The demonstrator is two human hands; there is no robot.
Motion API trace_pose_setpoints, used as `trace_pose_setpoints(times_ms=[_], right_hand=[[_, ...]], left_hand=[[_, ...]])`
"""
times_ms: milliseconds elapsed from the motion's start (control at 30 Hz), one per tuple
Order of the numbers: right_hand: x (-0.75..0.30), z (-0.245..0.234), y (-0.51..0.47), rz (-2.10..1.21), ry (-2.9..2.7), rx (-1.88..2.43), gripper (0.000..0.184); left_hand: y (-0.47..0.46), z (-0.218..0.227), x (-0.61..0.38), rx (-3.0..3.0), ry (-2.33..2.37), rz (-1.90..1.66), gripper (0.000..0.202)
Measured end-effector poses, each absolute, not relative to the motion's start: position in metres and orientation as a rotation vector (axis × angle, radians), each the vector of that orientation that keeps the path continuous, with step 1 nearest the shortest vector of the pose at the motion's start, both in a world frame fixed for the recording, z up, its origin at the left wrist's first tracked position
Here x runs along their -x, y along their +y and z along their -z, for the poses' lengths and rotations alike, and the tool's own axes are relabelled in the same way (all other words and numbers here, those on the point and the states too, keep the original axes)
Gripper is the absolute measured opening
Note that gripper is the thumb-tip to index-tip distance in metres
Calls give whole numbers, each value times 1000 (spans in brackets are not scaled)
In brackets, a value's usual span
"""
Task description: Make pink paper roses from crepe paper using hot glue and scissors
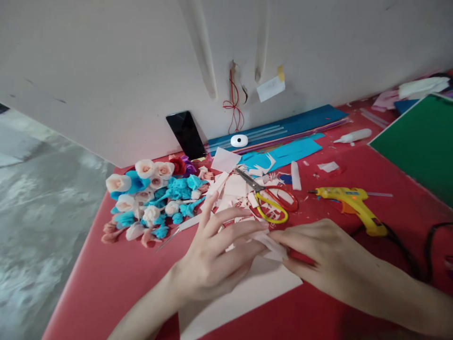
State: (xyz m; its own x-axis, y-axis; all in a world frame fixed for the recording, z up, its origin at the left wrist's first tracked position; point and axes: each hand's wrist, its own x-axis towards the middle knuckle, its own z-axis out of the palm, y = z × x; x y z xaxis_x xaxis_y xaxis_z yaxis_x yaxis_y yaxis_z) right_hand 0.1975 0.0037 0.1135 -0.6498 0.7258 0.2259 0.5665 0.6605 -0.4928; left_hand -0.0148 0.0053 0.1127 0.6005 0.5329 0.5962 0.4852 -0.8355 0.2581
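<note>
Paper strip (276,251) sits over the pale sheet (240,304) on the desk (116,278), right hand (320,248) with grip pinched on its edge, left hand (212,252) touching it, grip impossible to tell (thumb hidden); light, even pressure would probably keep so thin a piece uncreased.

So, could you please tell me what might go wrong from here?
The thin pale paper held between the left hand and the right hand could crease or tear.

The yellow glue gun lies just beyond the right hand; its heat cannot be seen, but brushing it might burn if hot.

The scissors lie among paper scraps near the left hand's fingers, which might knock them.
</note>
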Motion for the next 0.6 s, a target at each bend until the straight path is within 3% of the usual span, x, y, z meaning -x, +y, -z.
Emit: trace_pose_setpoints(times_ms=[200,600], right_hand=[[-199,-113,2,-540,-2470,1016,14],[-201,-110,5,-494,-2533,945,14]], left_hand=[[6,-111,13,-2762,919,-1046,15],[5,-114,12,-2624,876,-980,15]])
